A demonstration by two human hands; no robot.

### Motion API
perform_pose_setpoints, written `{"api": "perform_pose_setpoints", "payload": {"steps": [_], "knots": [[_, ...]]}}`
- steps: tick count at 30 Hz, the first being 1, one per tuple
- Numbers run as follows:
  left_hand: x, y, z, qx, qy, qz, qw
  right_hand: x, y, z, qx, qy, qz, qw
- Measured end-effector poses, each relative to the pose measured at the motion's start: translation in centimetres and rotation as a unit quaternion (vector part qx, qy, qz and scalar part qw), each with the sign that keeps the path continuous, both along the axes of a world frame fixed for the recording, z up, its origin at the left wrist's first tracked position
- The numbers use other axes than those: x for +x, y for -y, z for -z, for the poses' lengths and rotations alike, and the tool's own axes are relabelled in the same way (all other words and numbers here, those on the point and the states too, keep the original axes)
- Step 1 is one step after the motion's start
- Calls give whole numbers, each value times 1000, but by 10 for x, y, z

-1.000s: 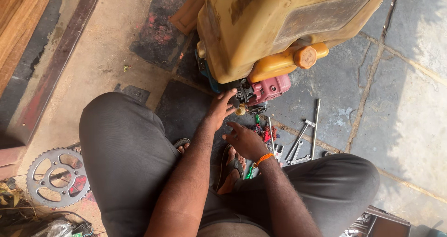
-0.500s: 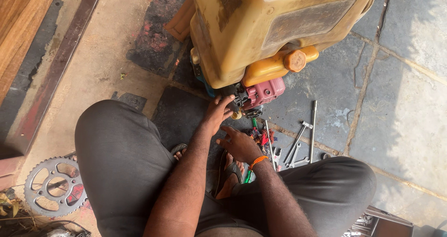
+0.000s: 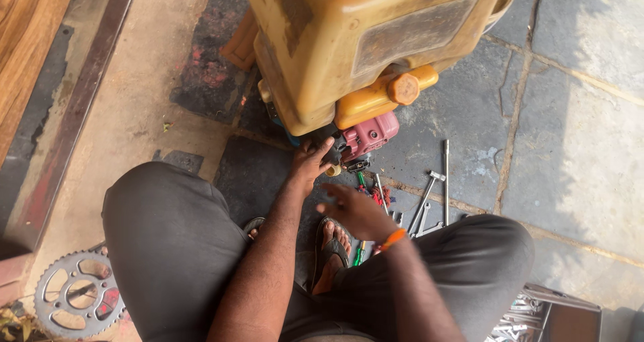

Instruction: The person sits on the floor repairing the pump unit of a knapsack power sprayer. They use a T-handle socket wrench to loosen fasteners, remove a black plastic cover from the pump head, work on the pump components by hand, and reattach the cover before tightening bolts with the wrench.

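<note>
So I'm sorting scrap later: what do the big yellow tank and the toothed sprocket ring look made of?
The big yellow tank looks like moulded plastic: dull, grimy, with rounded corners. The toothed sprocket ring looks like bare steel: grey, with a metallic sheen and cut-out holes.

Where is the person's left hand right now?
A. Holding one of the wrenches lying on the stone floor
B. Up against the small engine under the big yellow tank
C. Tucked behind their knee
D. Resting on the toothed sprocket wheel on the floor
B: the left hand reaches up to the engine beneath the yellow tank, while the sprocket and the wrenches lie untouched on the floor.
</note>
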State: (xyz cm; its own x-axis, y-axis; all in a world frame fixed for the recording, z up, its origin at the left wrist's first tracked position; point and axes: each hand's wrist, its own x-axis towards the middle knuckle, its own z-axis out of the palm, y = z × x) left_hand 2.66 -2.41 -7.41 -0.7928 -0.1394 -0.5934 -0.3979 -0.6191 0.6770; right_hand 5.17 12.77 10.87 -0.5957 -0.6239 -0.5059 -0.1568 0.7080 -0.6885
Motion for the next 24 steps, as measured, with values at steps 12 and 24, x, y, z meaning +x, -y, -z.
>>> {"api": "perform_pose_setpoints", "payload": {"steps": [12,24], "knots": [[22,38,4,-313,67,-156,934,-12,-184,-152,-91,-175,345,918],[-21,45,7,-242,235,-71,939,102,-251,-38,-36,-221,615,756]]}}
